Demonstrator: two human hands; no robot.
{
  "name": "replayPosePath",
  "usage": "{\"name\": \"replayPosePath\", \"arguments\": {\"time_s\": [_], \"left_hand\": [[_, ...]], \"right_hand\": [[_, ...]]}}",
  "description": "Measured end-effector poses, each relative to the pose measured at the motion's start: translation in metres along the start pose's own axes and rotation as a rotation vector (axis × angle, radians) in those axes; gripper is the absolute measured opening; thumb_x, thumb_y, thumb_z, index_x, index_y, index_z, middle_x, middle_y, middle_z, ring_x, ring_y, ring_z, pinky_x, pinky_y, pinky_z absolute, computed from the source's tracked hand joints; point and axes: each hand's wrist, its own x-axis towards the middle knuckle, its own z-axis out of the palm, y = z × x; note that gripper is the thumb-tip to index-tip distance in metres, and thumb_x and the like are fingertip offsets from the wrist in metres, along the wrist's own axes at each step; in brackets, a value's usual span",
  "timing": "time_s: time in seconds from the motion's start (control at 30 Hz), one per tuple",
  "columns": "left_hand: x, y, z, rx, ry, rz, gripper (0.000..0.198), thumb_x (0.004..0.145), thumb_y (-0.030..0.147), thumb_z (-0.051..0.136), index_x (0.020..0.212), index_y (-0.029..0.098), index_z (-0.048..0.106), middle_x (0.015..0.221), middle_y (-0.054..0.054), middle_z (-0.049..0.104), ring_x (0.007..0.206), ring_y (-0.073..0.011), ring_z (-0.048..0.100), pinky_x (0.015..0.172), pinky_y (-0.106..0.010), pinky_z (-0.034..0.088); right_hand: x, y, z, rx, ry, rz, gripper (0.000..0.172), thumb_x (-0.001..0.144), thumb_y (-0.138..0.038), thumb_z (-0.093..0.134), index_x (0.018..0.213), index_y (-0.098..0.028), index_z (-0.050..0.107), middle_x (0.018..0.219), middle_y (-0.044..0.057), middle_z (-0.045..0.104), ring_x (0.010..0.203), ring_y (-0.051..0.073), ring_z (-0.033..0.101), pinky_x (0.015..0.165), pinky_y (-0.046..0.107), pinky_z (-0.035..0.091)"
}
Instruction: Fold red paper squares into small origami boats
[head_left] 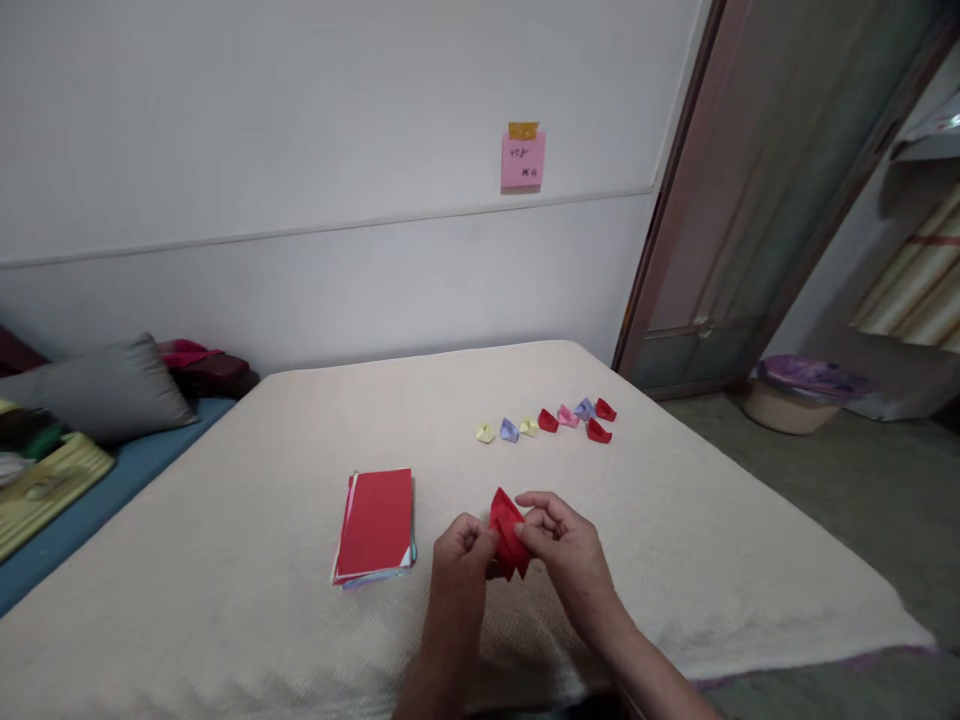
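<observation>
A folded piece of red paper [507, 530], pointed at its top and bottom, is held above the cloth between both hands. My left hand [463, 548] pinches its left side with thumb and fingers. On the other side, my right hand [559, 532] grips the paper's right edge between thumb and fingers. To the left lies a stack of coloured paper [379, 522], its top sheet red. Beyond the hands stands a row of small folded paper boats in yellow, purple, pink and red, among them a red paper boat [598, 431] set a little nearer.
A cream cloth [315, 430] covers the broad surface. A grey cushion [112, 388] lies at the far left. A pink note [523, 160] is taped to the white wall. On the floor at right stands a bin with a purple liner [814, 375], near a door [735, 200].
</observation>
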Motion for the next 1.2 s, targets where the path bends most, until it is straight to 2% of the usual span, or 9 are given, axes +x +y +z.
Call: {"name": "replayPosePath", "arguments": {"time_s": [0.2, 0.37, 0.53, 0.63, 0.77, 0.83, 1.0, 1.1, 1.2], "left_hand": [[0.001, 0.001, 0.0, 0.069, -0.001, 0.017, 0.018, 0.072, 0.025, 0.057, 0.059, 0.016, 0.048, 0.051, 0.005, 0.045, 0.048, -0.0085, 0.043, 0.048, -0.021, 0.036], [0.001, -0.001, 0.003, 0.231, -0.009, 0.138, 0.018, 0.073, 0.021, 0.055, 0.057, 0.017, 0.048, 0.052, 0.004, 0.047, 0.05, -0.0097, 0.044, 0.048, -0.021, 0.035], [0.001, -0.004, 0.005, 0.303, 0.027, 0.155, 0.019, 0.074, 0.021, 0.054, 0.056, 0.018, 0.047, 0.051, 0.004, 0.047, 0.049, -0.01, 0.042, 0.048, -0.021, 0.034], [0.002, -0.008, 0.003, 0.363, 0.054, 0.183, 0.018, 0.075, 0.021, 0.053, 0.058, 0.018, 0.048, 0.051, 0.004, 0.048, 0.05, -0.0104, 0.043, 0.048, -0.021, 0.033], [0.003, -0.009, 0.001, 0.38, 0.046, 0.206, 0.018, 0.076, 0.021, 0.052, 0.058, 0.019, 0.048, 0.052, 0.004, 0.048, 0.05, -0.0104, 0.042, 0.049, -0.021, 0.033], [0.004, -0.008, 0.0, 0.37, 0.029, 0.204, 0.019, 0.075, 0.021, 0.052, 0.057, 0.019, 0.048, 0.051, 0.004, 0.048, 0.049, -0.0101, 0.042, 0.049, -0.021, 0.033], [0.009, -0.016, -0.006, 0.277, 0.052, 0.122, 0.022, 0.069, 0.028, 0.06, 0.054, 0.018, 0.048, 0.047, 0.006, 0.043, 0.045, -0.0088, 0.038, 0.045, -0.02, 0.03], [0.011, -0.019, -0.008, 0.158, 0.002, 0.055, 0.023, 0.072, 0.036, 0.06, 0.062, 0.016, 0.053, 0.05, 0.004, 0.046, 0.045, -0.0087, 0.039, 0.043, -0.02, 0.03], [0.009, -0.013, -0.008, 0.188, -0.029, 0.093, 0.022, 0.076, 0.035, 0.056, 0.067, 0.015, 0.057, 0.052, 0.003, 0.05, 0.047, -0.0098, 0.042, 0.046, -0.021, 0.032]], "right_hand": [[0.004, 0.001, -0.004, 0.092, -0.082, 0.067, 0.019, 0.067, -0.024, 0.065, 0.083, -0.016, 0.061, 0.051, -0.006, 0.046, 0.048, 0.01, 0.042, 0.05, 0.024, 0.032], [0.007, 0.007, -0.005, -0.004, -0.036, 0.062, 0.019, 0.061, -0.014, 0.059, 0.08, -0.016, 0.06, 0.045, -0.008, 0.043, 0.043, 0.009, 0.038, 0.045, 0.023, 0.03], [0.01, 0.011, -0.008, -0.018, -0.017, 0.075, 0.024, 0.057, -0.012, 0.058, 0.081, -0.017, 0.06, 0.044, -0.009, 0.044, 0.042, 0.009, 0.038, 0.044, 0.023, 0.029], [0.012, 0.012, -0.011, 0.087, -0.083, 0.195, 0.021, 0.058, -0.015, 0.061, 0.079, -0.015, 0.061, 0.046, -0.007, 0.048, 0.042, 0.009, 0.038, 0.044, 0.022, 0.028], [0.013, 0.018, -0.014, 0.294, -0.219, 0.432, 0.007, 0.06, -0.02, 0.061, 0.064, -0.015, 0.057, 0.049, -0.004, 0.052, 0.042, 0.009, 0.042, 0.047, 0.023, 0.033], [0.014, 0.022, -0.014, 0.348, -0.25, 0.482, 0.007, 0.06, -0.019, 0.059, 0.059, -0.016, 0.054, 0.048, -0.004, 0.051, 0.043, 0.009, 0.044, 0.048, 0.024, 0.034], [0.014, 0.027, -0.007, 0.231, -0.214, 0.337, 0.003, 0.061, -0.016, 0.056, 0.058, -0.015, 0.055, 0.048, -0.002, 0.054, 0.044, 0.01, 0.045, 0.047, 0.023, 0.033], [0.012, 0.024, -0.002, 0.091, -0.185, 0.223, 0.001, 0.061, -0.015, 0.057, 0.06, -0.015, 0.058, 0.045, -0.003, 0.052, 0.042, 0.01, 0.043, 0.045, 0.022, 0.03], [0.01, 0.018, 0.0, 0.029, -0.223, 0.125, 0.004, 0.065, -0.018, 0.059, 0.062, -0.015, 0.061, 0.048, -0.002, 0.055, 0.046, 0.012, 0.047, 0.048, 0.024, 0.034]]}}
